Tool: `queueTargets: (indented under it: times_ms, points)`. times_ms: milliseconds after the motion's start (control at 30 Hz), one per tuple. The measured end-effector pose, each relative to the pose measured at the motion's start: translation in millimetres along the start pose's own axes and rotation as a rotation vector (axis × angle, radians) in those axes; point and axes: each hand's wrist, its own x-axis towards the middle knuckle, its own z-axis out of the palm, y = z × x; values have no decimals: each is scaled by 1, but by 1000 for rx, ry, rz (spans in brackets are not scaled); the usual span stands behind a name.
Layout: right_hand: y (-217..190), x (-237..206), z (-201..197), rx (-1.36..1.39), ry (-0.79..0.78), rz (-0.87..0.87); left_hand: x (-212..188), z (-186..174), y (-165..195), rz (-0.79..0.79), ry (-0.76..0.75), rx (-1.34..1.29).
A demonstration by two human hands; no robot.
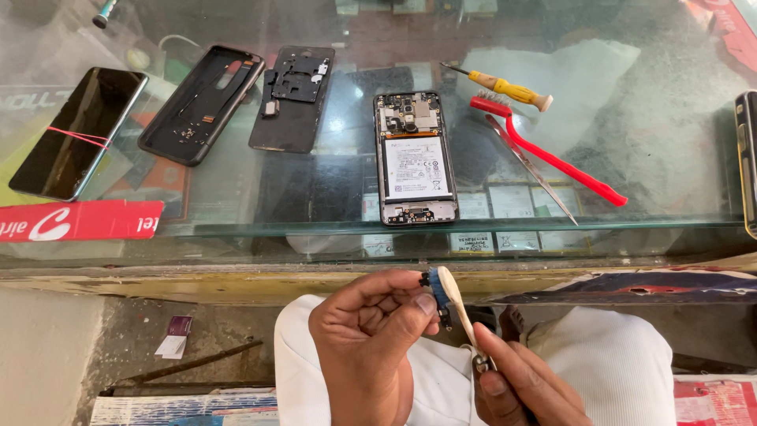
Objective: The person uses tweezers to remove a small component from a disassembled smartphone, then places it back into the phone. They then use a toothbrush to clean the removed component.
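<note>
My left hand (371,331) pinches a small blue circuit board (438,290) between thumb and forefinger, held over my lap below the counter edge. My right hand (520,386) grips a cream-handled brush (457,308) whose head rests against the blue board. On the glass counter above lies an opened phone (415,158) with its white battery and inner boards exposed.
On the glass counter (646,158) lie a black back cover (201,102), a black inner frame (293,99), a dark phone with a pink band (79,130), a yellow screwdriver (505,85), a red brush (552,154), metal tweezers (532,170). Another device edge (747,158) sits far right.
</note>
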Motion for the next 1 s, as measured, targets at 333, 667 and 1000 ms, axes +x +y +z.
queueTargets:
  times_ms: [333, 667, 1000]
  points:
    - [2, 1, 7, -105, 32, -173, 3, 4, 1, -18, 59, 34]
    - [4, 2, 15, -143, -113, -297, 6, -3, 4, 38, 94, -9]
    - [-4, 3, 16, -164, 36, -176, 6, 0, 5, 44, 101, 49]
